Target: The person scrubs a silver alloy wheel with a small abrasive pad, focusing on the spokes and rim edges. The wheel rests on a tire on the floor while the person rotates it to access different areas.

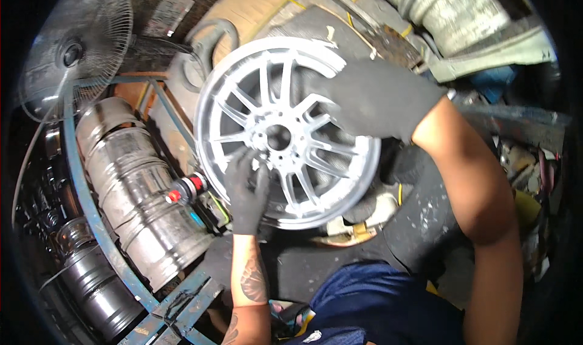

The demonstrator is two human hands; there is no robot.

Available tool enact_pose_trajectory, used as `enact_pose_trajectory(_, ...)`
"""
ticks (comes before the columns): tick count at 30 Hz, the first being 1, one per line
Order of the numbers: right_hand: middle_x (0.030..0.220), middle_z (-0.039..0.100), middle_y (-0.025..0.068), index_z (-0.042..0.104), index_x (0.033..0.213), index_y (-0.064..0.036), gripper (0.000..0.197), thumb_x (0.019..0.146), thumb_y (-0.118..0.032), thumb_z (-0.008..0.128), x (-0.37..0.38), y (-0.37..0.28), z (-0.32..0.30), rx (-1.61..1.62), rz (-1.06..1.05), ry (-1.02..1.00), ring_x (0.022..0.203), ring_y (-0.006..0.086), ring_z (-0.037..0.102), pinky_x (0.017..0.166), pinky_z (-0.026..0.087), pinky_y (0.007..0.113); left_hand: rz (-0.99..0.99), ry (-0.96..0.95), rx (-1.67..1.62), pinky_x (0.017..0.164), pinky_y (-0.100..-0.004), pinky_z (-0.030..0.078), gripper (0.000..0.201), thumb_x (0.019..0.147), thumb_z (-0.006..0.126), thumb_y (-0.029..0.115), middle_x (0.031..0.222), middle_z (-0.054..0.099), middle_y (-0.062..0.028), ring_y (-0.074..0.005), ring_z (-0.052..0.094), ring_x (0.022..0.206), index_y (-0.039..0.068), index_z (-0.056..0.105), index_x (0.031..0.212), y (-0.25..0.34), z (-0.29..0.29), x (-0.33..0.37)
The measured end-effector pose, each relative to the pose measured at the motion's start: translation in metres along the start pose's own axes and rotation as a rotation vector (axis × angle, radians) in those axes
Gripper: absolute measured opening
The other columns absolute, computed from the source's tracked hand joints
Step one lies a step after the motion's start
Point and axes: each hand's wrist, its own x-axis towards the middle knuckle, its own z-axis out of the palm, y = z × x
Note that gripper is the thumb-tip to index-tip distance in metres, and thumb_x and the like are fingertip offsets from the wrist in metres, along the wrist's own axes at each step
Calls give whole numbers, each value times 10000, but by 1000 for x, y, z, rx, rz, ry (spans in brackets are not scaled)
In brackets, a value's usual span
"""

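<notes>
A silvery-white multi-spoke wheel rim [290,78] lies tilted in front of my legs, its round centre hole facing up. My left hand [246,193], in a dark grey glove, is at the lower-left spokes beside the hub. Its thumb and fingers straddle a spoke there and appear to grip it. Over the rim's upper right side is my right hand [382,99], also gloved and smeared by motion. It covers part of the spokes and outer lip. Its fingers are too blurred to show whether they hold anything.
A standing fan [73,53] is at the upper left, above a blue metal frame [91,202]. Stacked shiny rims [136,178] lie inside the frame. A black-and-red bottle-like object [187,188] sits beside the wheel. Another large pale rim [449,17] is at the upper right.
</notes>
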Motion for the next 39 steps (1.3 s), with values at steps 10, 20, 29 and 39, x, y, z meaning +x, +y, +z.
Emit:
enact_pose_trajectory(10, 1197, 758, 217, 542, 1540, -128, 591, 954, -140, 621, 11, 3, 3, 43, 7, -96, 1119, 430, 712, 1000, 548, 531, 15, -104, -459, 814, -409, 552, 191, 952, 724, 51, 975, 778, -128, -296, 721, 855, 45, 797, 1129, 41, -2, -13)
enact_pose_trajectory(20, 1252, 639, 243, 451, 1617, -170, 733, 921, -83, 665, 35, 4, 25, -6, -7, 207, 1180, 440, 656, 1033, 530, 524, -44, -197, -543, 741, -427, 553, 187, 982, 735, 129, 925, 769, -126, -311, 705, 803, 71, 802, 1147, 43, 0, -29)
enact_pose_trajectory(29, 1253, 623, 215, 484, 1594, -151, 680, 939, -109, 663, 42, -18, 21, -61, 36, 312, 1166, 410, 659, 1011, 536, 515, 47, -134, -467, 697, -429, 541, 187, 980, 743, 175, 905, 760, -130, -315, 704, 789, 75, 792, 1131, 39, -3, -33)
enact_pose_trajectory(39, 1202, 735, 200, 696, 1337, -89, 454, 933, -286, 629, 38, -14, 42, -83, -56, 64, 1086, 382, 728, 961, 559, 522, -152, 21, -423, 838, -373, 597, 166, 998, 724, 112, 1026, 800, -175, -297, 781, 923, 8, 796, 1104, 5, -25, -22)
